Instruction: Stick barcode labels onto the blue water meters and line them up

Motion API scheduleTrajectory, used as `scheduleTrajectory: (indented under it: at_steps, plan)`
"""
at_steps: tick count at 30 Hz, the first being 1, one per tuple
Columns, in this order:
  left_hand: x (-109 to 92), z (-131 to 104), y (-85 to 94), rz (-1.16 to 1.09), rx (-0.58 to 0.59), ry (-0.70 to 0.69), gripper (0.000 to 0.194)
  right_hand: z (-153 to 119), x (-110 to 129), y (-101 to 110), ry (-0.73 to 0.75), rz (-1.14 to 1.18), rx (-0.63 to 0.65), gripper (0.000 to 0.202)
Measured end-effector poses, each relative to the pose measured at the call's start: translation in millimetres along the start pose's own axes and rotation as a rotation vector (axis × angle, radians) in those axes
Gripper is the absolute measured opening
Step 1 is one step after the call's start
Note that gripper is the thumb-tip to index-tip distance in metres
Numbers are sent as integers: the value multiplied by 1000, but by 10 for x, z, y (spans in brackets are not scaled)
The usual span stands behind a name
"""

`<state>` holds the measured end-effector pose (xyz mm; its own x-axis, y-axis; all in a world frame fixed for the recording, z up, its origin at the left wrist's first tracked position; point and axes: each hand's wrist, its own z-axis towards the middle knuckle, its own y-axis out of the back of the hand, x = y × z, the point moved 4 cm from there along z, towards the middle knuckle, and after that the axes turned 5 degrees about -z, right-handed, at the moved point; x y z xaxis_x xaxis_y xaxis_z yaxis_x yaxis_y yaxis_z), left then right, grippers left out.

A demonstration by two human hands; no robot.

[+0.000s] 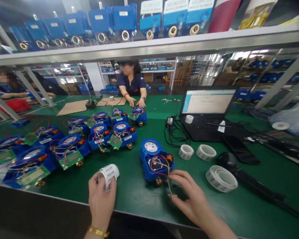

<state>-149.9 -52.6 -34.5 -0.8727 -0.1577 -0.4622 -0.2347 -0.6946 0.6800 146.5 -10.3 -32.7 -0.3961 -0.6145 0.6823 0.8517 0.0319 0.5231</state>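
Observation:
My left hand (102, 196) is closed around a roll of white barcode labels (110, 175) near the table's front edge. To its right, a blue meter (149, 159) lies face up with its wiring compartment uncovered, showing red and yellow wires and a brass fitting. A thin green circuit board (169, 188), seen edge-on, hangs from those wires in front of the meter. My right hand (189, 196) pinches this board between thumb and fingers, just beside the meter's lower right corner.
Several blue meters (71, 145) with dangling boards stand at the left. Label rolls (206, 152), a black scanner (254, 186), a phone (240, 148) and a laptop (206, 109) are at the right. Across the green table (137, 196), a person (132, 83) reaches toward a far meter. A shelf (129, 48) crosses overhead.

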Motion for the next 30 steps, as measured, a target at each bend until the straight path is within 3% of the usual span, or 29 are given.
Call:
scheduleTrajectory:
  at_steps: [3, 6, 10, 23, 27, 30]
  plan:
    - [-17, 7, 0, 18, 7, -12, 43, 187, 12, 47, -103, 299, 134, 30]
    - [-28, 12, 1, 41, -8, -32, 43, 316, -19, 66, -221, 664, 265, 43]
    - [-35, 16, -3, 58, -28, -69, 43, 365, -121, -8, -313, 968, 280, 53]
    - [-32, 38, 15, 81, -61, -148, 46, 329, -187, -133, -380, 1063, 204, 58]
    - [3, 36, -18, 17, -28, -61, 44, 335, -189, -123, -377, 1063, 209, 54]
    - [47, 41, -21, -146, -7, 89, 40, 314, -126, -65, -328, 909, 257, 53]
